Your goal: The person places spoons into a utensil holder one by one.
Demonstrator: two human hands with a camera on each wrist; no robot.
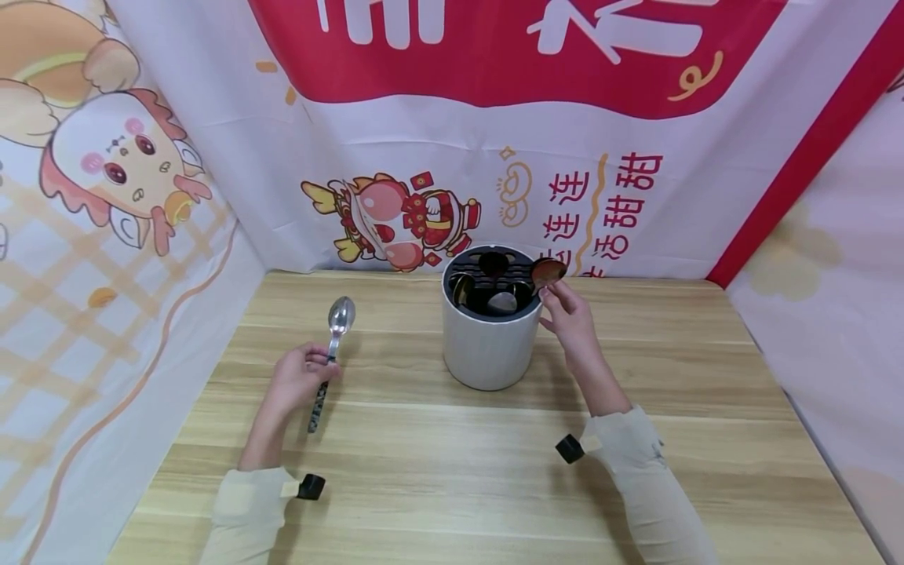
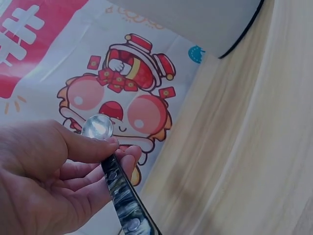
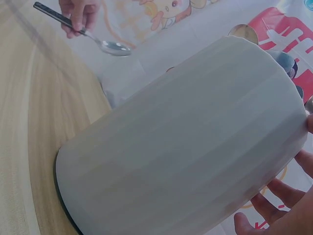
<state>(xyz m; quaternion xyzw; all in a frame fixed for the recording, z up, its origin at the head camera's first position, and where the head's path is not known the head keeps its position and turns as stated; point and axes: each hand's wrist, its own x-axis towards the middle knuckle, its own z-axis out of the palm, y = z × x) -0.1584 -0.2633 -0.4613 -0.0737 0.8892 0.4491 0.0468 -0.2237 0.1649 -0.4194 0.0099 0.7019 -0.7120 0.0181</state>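
My left hand (image 1: 302, 378) pinches a metal spoon (image 1: 342, 315) by its dark marbled handle, above the left part of the table. The spoon's shiny bowl points away from me. In the left wrist view, thumb and fingers close on the upper handle (image 2: 128, 200). At the right rim of a white ribbed utensil holder (image 1: 489, 353), my right hand (image 1: 574, 323) pinches a gold-brown spoon (image 1: 548, 271) just below its bowl. The rest of that spoon is hidden. In the right wrist view, the other fingers (image 3: 266, 209) spread beside the holder's wall.
Several more spoons stand in the holder's dark slotted top (image 1: 462, 267), among them a silver one (image 1: 503, 303). A wooden table (image 1: 438, 479) lies beneath. Printed cloth (image 1: 395, 125) hangs behind it, with more cloth at both sides.
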